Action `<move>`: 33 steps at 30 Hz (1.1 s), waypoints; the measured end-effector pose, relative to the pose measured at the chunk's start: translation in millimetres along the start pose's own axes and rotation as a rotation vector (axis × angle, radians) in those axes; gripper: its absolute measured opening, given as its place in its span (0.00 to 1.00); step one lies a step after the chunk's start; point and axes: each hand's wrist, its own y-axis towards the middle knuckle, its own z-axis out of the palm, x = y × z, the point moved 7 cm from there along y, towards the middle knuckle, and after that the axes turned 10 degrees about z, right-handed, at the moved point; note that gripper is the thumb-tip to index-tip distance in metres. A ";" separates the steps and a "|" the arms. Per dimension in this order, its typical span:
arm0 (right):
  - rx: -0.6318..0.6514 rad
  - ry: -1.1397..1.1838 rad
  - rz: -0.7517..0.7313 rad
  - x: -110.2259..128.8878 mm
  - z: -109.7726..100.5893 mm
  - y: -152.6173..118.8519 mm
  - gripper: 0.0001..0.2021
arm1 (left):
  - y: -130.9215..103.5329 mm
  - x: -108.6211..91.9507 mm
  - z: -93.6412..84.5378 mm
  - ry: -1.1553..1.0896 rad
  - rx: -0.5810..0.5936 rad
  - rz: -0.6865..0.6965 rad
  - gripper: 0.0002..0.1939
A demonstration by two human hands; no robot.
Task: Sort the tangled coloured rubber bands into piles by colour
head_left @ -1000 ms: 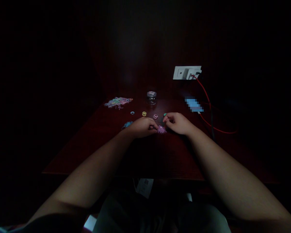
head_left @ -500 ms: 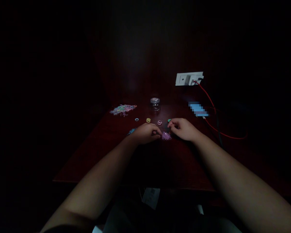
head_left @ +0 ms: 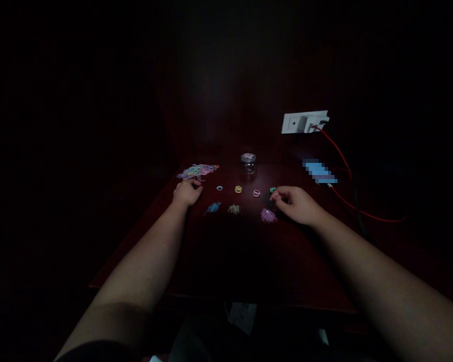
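My left hand [head_left: 187, 193] is at the near edge of a mixed heap of small coloured elastic bands [head_left: 198, 171], fingers loosely bent with a slight gap at the tips. My right hand [head_left: 293, 203] rests with curled fingers and thumb drawn together beside the green bands [head_left: 273, 190], partly covering them; anything in that pinch is too small to make out. Between the hands lie a blue ring [head_left: 219, 188], yellow rings [head_left: 238, 189] and pink rings [head_left: 256, 193]. Closer to me are small piles of blue bands [head_left: 213, 207], pale yellowish bands [head_left: 234, 208] and purple bands [head_left: 268, 215].
A clear lidded jar [head_left: 248, 163] stands at the back of the dark red table [head_left: 249, 266]. On the right lies a phone [head_left: 319, 171] with a red cable [head_left: 349, 202] running to a charger in the wall socket [head_left: 305, 122]. The surroundings are very dark.
My left hand has moved left and away from me, from beside the purple pile to the mixed heap, uncovering the blue and pale piles. My right hand stays by the green bands. The view shifted slightly.
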 end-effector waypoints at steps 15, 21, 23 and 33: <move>-0.017 0.092 0.047 3.2 -6.0 -0.8 0.07 | 3.1 -1.3 -1.6 -0.100 -0.070 -0.023 0.10; -0.008 0.126 0.039 0.7 -4.5 -0.6 0.06 | 2.1 9.3 -4.9 -0.197 -0.177 -0.065 0.08; -0.008 0.131 0.030 0.5 -4.3 -0.7 0.06 | 1.8 11.7 -5.2 -0.230 -0.205 -0.070 0.09; -0.007 0.094 0.037 3.1 -4.1 -0.9 0.07 | 2.1 -1.9 -8.5 -0.544 -0.304 -0.015 0.11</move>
